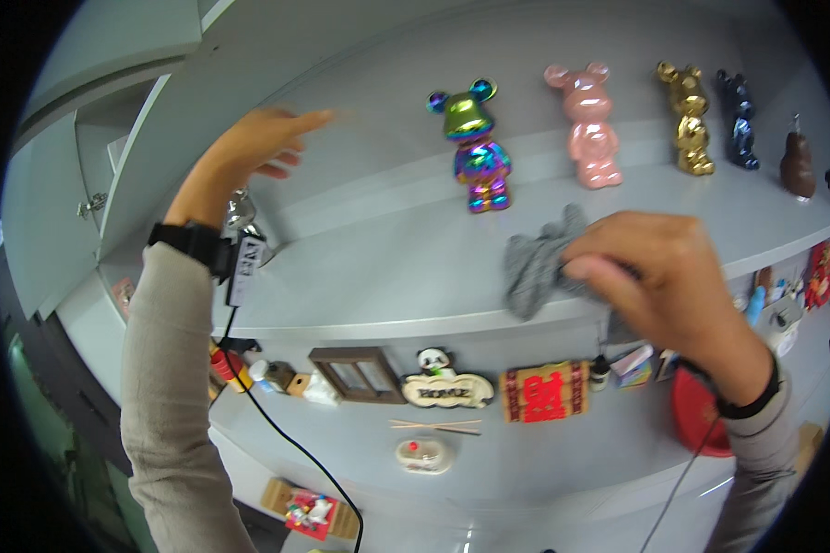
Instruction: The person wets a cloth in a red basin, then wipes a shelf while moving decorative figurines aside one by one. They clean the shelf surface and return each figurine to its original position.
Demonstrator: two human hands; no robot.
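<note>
My right hand (pixel 653 276) pinches a crumpled grey cloth (pixel 536 266), which hangs above the front edge of the upper shelf (pixel 387 276). Up at the left, my left hand (pixel 263 142) is raised with its index finger extended, slightly blurred and holding nothing. Behind my left wrist a silver figurine (pixel 241 209) is partly hidden. Along the shelf stand glossy bear figurines: a rainbow metallic one (pixel 481 162) nearest the cloth, a pink one (pixel 590 128), a gold one (pixel 692 121) and a dark blue one (pixel 740 121). A brown figurine (pixel 797 166) is at the far right.
On the lower shelf are a panda sign (pixel 448 390), a brown wooden frame (pixel 358 375), a red-and-tan woven decoration (pixel 545 392), several thin sticks (pixel 436 426), a small oval box (pixel 423 456) and a red bin (pixel 695 415). A cabinet door (pixel 52 214) stands ajar at left. A black cable (pixel 283 432) hangs from my left wrist.
</note>
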